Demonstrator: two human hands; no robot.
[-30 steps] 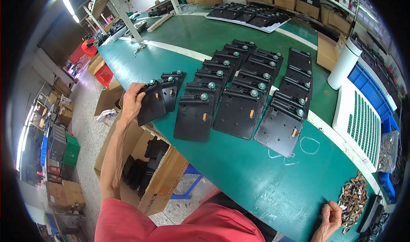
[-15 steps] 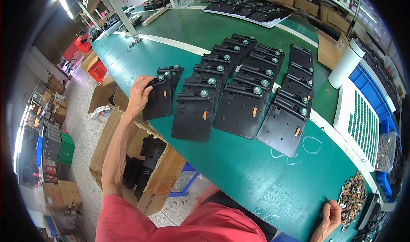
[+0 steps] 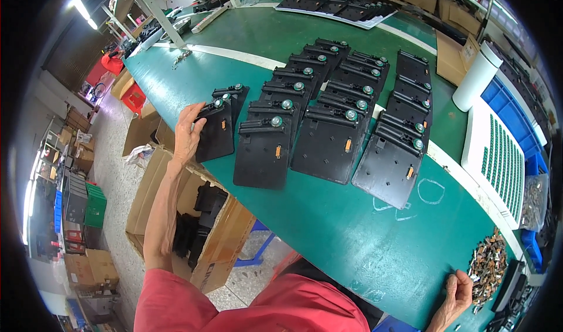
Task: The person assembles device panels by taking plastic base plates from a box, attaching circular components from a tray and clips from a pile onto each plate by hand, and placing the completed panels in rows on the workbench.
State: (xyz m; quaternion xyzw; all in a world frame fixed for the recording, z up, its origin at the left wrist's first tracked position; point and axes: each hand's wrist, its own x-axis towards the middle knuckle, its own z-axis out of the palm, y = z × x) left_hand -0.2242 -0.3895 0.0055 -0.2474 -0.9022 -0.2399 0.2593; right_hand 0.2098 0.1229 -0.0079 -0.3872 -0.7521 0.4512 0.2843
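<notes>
My left hand [image 3: 189, 134] grips the upper left edge of a flat black plastic panel [image 3: 216, 138], which has a small orange-brown piece and a round silver-green part. This panel overlaps another behind it. Several similar black panels [image 3: 261, 162] lie in overlapping rows across the green table. At the lower right, my right hand [image 3: 455, 297] rests at the near side of a heap of small metal and orange-brown parts [image 3: 488, 267]. Its fingers are curled, the thumb against the forefinger; whatever lies between them is too small to make out.
An open cardboard box [image 3: 220, 244] with black parts stands below the table's left edge. On the right are a white tray with rows of green pieces [image 3: 495, 156], a white cylinder [image 3: 478, 77] and blue bins [image 3: 516, 121]. More black panels [image 3: 334, 6] sit at the far end.
The view has shifted slightly. My left hand stays at the same panel, and my right hand remains beside the heap with its fingers a little more curled together.
</notes>
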